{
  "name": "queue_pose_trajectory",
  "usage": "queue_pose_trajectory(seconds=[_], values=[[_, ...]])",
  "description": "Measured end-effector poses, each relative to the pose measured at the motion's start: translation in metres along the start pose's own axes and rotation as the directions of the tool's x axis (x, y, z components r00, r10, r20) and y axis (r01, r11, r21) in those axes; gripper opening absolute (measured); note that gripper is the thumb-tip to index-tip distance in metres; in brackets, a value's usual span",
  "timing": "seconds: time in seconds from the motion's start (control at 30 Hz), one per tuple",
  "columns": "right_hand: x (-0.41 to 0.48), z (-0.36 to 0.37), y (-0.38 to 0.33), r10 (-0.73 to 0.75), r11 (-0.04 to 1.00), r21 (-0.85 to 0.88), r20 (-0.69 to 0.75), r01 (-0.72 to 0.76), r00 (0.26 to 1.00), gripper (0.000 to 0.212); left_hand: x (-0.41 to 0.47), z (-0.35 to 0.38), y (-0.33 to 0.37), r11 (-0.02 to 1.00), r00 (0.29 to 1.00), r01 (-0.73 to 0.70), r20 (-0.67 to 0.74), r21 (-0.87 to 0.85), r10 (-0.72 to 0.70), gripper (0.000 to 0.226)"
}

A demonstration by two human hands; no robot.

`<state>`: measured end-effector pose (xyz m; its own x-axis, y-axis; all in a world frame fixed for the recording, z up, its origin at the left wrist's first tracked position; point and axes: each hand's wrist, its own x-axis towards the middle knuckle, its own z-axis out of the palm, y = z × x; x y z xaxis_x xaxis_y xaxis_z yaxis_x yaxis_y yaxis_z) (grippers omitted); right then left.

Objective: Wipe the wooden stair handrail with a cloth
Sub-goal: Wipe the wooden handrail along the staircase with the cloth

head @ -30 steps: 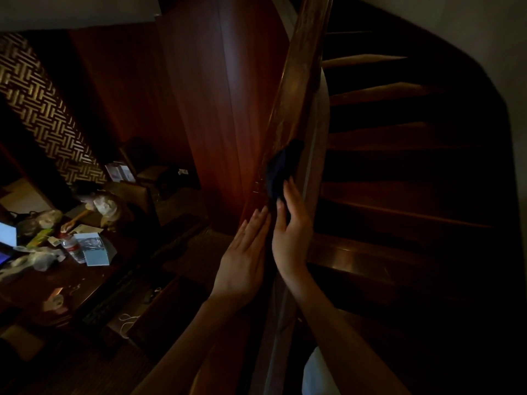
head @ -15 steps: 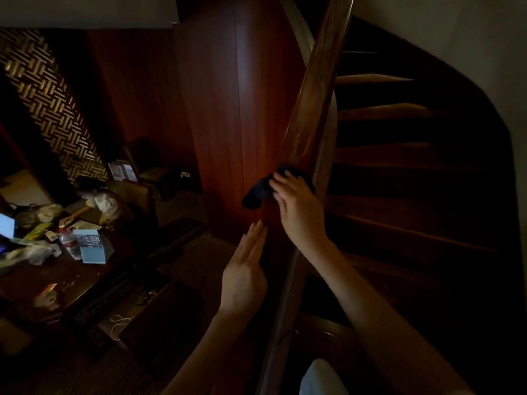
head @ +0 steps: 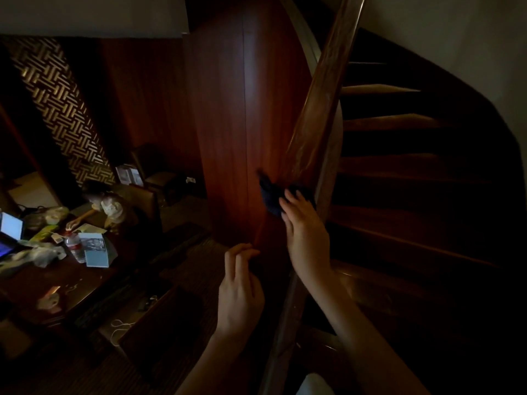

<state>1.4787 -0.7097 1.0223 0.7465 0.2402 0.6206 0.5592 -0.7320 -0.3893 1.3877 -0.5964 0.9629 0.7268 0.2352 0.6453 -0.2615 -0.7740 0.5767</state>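
My right hand (head: 306, 238) presses a dark cloth (head: 273, 195) against the wooden handrail (head: 316, 121), fingers clamped on it. My left hand (head: 239, 292) hovers just below-left, empty, fingers loosely curled, apart from the rail.
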Motion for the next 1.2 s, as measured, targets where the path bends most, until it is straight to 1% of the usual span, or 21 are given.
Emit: queue_pose_trajectory(seconds=[0.07, 0.13, 0.17, 0.2, 0.27, 0.33, 0.4, 0.43, 0.5, 0.53, 0.6, 0.73, 0.8, 0.87, 0.93, 0.97, 1.0, 1.07, 1.1, 1.13, 1.2], values=[[-0.040, 0.005, -0.013, -0.035, 0.998, 0.059, -0.032, 0.036, 0.999, 0.036, 0.000, 0.000, -0.001, 1.000, 0.999, -0.012, -0.030, -0.020, 0.011, 0.045], [-0.061, 0.011, -0.022, -0.199, 0.979, 0.057, 0.060, 0.196, 0.978, 0.034, 0.001, 0.000, -0.002, 1.000, 0.998, -0.010, -0.068, -0.029, 0.008, 0.043], [-0.053, 0.011, -0.021, -0.260, 0.965, 0.080, 0.118, 0.252, 0.958, 0.032, 0.000, 0.000, -0.003, 0.999, 0.997, 0.001, -0.079, -0.032, -0.004, 0.043], [-0.037, 0.010, -0.018, -0.275, 0.960, 0.103, 0.166, 0.261, 0.947, 0.031, -0.001, 0.000, -0.003, 1.000, 0.997, 0.008, -0.077, -0.028, -0.011, 0.043], [-0.002, 0.008, -0.009, -0.214, 0.975, 0.100, 0.192, 0.198, 0.958, 0.035, -0.002, 0.000, -0.004, 1.000, 0.999, 0.006, -0.043, 0.008, -0.005, 0.043], [0.016, 0.004, -0.002, -0.042, 0.998, 0.059, 0.079, 0.037, 0.996, 0.037, -0.003, 0.000, -0.005, 0.999, 1.000, 0.007, -0.014, 0.038, -0.006, 0.042], [0.002, 0.006, -0.005, 0.119, 0.991, 0.072, -0.031, -0.116, 0.992, 0.041, -0.002, 0.000, -0.005, 0.998, 1.000, -0.005, 0.008, 0.057, 0.004, 0.042], [-0.015, 0.009, -0.010, 0.164, 0.983, 0.094, -0.068, -0.158, 0.984, 0.044, -0.001, 0.000, -0.004, 0.998, 1.000, -0.018, 0.016, 0.068, 0.017, 0.042], [-0.055, 0.013, -0.019, 0.168, 0.978, 0.144, -0.091, -0.154, 0.982, 0.053, 0.000, -0.001, -0.003, 0.996, 0.999, -0.036, 0.022, 0.087, 0.034, 0.043], [-0.071, 0.013, -0.021, 0.152, 0.976, 0.165, -0.070, -0.138, 0.986, 0.054, 0.001, -0.001, -0.002, 0.994, 0.999, -0.042, 0.024, 0.102, 0.039, 0.042], [-0.089, 0.008, -0.019, 0.136, 0.971, 0.202, -0.046, -0.124, 0.990, 0.048, 0.001, -0.001, 0.001, 0.987, 0.998, -0.061, 0.021, 0.152, 0.058, 0.041], [-0.085, -0.013, -0.013, 0.163, 0.979, 0.130, -0.024, -0.159, 0.986, 0.037, -0.001, -0.002, 0.006, 0.977, 0.996, -0.094, 0.027, 0.191, 0.090, 0.043], [-0.084, -0.017, -0.010, 0.131, 0.985, 0.109, 0.001, -0.130, 0.991, 0.030, 0.001, -0.002, 0.006, 0.975, 0.993, -0.116, 0.054, 0.189, 0.108, 0.044], [-0.086, -0.020, 0.000, 0.094, 0.985, 0.146, -0.033, -0.088, 0.995, 0.022, 0.003, -0.002, 0.006, 0.973, 0.986, -0.154, 0.090, 0.174, 0.140, 0.040], [-0.087, -0.024, 0.012, 0.105, 0.962, 0.259, -0.073, -0.083, 0.992, 0.023, 0.006, -0.001, 0.009, 0.969, 0.974, -0.204, 0.128, 0.138, 0.187, 0.032], [-0.086, -0.026, 0.019, 0.170, 0.919, 0.371, -0.062, -0.135, 0.984, 0.028, 0.009, -0.001, 0.011, 0.964, 0.964, -0.237, 0.156, 0.124, 0.217, 0.031], [-0.084, -0.030, 0.024, 0.262, 0.815, 0.537, -0.009, -0.217, 0.965, 0.032, 0.014, 0.001, 0.013, 0.955, 0.950, -0.273, 0.188, 0.114, 0.249, 0.031], [-0.076, -0.042, 0.034, 0.396, 0.473, 0.815, 0.144, -0.336, 0.907, 0.031, 0.028, 0.005, 0.018, 0.945, 0.931, -0.313, 0.229, 0.093, 0.285, 0.033], [-0.070, -0.045, 0.042, 0.445, 0.325, 0.874, 0.194, -0.360, 0.874, 0.025, 0.037, 0.009, 0.021, 0.949, 0.932, -0.303, 0.235, 0.085, 0.276, 0.035], [-0.063, -0.049, 0.051, 0.491, 0.211, 0.901, 0.237, -0.379, 0.838, 0.020, 0.048, 0.014, 0.025, 0.955, 0.937, -0.284, 0.236, 0.083, 0.259, 0.037], [-0.046, -0.051, 0.073, 0.559, 0.044, 0.909, 0.321, -0.415, 0.764, 0.018, 0.070, 0.023, 0.033, 0.965, 0.950, -0.244, 0.226, 0.096, 0.218, 0.041]])
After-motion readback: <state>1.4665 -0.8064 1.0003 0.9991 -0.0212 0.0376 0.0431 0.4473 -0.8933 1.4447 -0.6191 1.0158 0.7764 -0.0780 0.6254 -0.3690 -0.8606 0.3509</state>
